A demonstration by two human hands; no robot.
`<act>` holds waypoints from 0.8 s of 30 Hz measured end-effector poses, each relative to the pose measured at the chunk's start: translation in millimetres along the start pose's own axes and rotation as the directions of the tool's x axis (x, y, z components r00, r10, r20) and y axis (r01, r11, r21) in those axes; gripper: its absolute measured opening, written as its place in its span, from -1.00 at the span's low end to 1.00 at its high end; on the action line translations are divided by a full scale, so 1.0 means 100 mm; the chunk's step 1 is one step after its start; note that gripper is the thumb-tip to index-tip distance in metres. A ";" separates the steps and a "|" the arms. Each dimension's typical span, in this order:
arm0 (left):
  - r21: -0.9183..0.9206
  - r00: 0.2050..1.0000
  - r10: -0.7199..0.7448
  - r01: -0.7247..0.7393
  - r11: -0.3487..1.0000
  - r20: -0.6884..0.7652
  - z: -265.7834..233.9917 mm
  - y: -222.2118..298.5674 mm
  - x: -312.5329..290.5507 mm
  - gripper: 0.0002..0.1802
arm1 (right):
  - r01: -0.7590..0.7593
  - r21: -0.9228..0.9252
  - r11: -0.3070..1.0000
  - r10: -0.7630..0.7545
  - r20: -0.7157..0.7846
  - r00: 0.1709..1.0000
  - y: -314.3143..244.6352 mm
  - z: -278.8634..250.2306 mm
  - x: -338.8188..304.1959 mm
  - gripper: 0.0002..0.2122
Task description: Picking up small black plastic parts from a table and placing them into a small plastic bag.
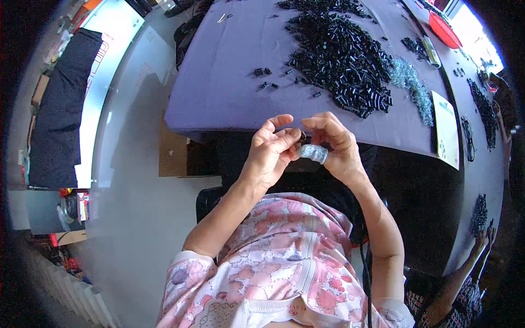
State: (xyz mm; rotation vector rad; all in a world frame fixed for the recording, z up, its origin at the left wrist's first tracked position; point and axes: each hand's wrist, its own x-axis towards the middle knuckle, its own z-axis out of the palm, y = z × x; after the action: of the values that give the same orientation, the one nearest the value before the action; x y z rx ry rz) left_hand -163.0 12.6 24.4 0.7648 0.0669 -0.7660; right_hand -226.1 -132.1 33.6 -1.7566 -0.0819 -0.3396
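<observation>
Apparently fingertip work on a small dark piece [303, 136], between half-curled left hand [268, 153] and curled right hand [342, 147]; can't tell which grips it. Pale band [313, 153] at right fingers. Black pieces [344, 63] beyond, on bench [219, 82]. Next move likely needs steady pinching.

One head-worn fisheye looks steeply down, close above the left hand [267, 155] and right hand [343, 150]. It faces across the counter [219, 71] from its near edge.

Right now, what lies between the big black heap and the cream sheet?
The head view shows a pile of pale bluish pieces between the black heap and cream sheet.
</observation>
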 end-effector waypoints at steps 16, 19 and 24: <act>0.004 0.994 -0.084 0.084 0.996 0.070 0.02 -0.03 -0.04 -0.73 | -0.100 0.276 0.956 0.056 0.163 0.985 0.11 -0.01 -0.03 -0.76; -0.033 0.994 -0.093 0.095 0.995 0.065 0.00 -0.05 -0.03 -0.75 | -0.143 0.266 0.953 0.109 0.139 0.984 0.12 0.02 -0.05 -0.76; -0.012 0.996 -0.086 0.086 0.996 0.015 0.02 -0.07 -0.05 -0.77 | -0.092 0.466 0.880 0.027 0.144 0.989 0.14 0.04 -0.06 -0.78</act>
State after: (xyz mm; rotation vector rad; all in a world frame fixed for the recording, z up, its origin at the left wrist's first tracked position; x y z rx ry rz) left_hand -171.7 10.4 23.0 0.7474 0.0918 -0.8519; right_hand -227.7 -130.7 18.4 -1.2892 -0.1906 -0.1385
